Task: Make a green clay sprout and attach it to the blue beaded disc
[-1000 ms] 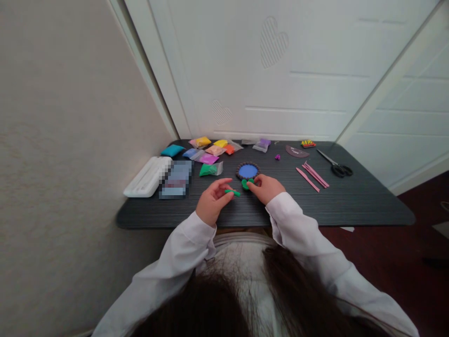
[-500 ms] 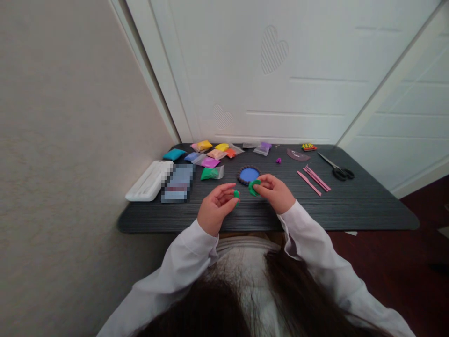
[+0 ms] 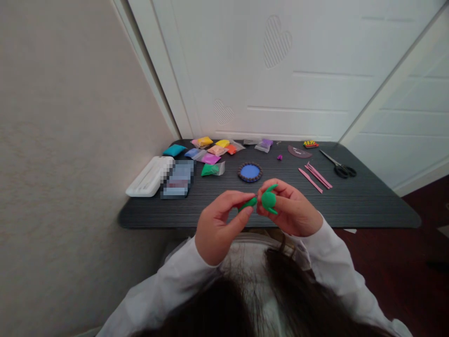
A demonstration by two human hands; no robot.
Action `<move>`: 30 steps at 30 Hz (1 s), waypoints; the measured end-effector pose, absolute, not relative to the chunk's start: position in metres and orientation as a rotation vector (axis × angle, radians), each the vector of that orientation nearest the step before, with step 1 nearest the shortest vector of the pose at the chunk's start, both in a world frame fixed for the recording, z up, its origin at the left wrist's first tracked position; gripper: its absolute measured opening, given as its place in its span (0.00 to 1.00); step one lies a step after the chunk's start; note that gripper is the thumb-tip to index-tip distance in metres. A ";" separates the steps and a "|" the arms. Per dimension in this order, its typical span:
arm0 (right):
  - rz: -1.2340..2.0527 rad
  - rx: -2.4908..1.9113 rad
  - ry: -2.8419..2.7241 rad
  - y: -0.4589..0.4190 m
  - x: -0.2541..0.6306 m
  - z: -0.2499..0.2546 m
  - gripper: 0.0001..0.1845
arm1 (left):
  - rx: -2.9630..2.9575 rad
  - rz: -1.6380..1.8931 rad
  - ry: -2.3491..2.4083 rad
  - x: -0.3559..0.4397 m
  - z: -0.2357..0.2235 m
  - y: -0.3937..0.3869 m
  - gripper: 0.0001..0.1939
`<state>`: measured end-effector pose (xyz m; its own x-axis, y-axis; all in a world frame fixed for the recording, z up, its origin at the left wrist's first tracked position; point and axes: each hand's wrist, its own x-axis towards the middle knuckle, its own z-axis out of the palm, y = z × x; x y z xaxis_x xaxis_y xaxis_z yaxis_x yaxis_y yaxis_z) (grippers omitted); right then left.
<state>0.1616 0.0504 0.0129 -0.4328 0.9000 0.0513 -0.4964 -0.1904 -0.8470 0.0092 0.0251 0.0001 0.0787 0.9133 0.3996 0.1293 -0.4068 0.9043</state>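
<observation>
My left hand (image 3: 219,222) pinches a small piece of green clay (image 3: 249,202) between thumb and fingertips. My right hand (image 3: 293,208) is closed on a larger green clay piece (image 3: 268,200), a rounded body with thin strips sticking out at top and bottom. Both hands are raised near the front edge of the table, their fingertips almost meeting. Just beyond them lies a blue clay disc (image 3: 249,172) ringed by a dark brown beaded border (image 3: 239,174). Fingers partly cover both green pieces.
Clay packets, one of them green (image 3: 210,170), lie at the back left of the dark table (image 3: 147,215). A white case (image 3: 149,178) and a blurred flat object (image 3: 178,179) sit left. Pink tools (image 3: 310,180), scissors (image 3: 338,166) and a purple lump (image 3: 279,157) are right.
Both hands have come closer to me and closer together, the green pieces with them. The right hand has turned its piece, showing its rounded face and strips. The blue disc is now uncovered.
</observation>
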 end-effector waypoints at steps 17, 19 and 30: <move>1.838 -0.637 -1.042 0.042 0.162 0.012 0.07 | 1.829 1.490 1.062 0.012 0.008 0.010 0.15; 1.843 -0.633 -1.045 0.041 0.162 0.012 0.07 | 1.847 1.489 1.037 0.012 0.008 0.010 0.16; 1.827 -0.715 -0.997 0.038 0.160 0.015 0.07 | 1.923 1.453 1.070 0.009 0.007 0.011 0.15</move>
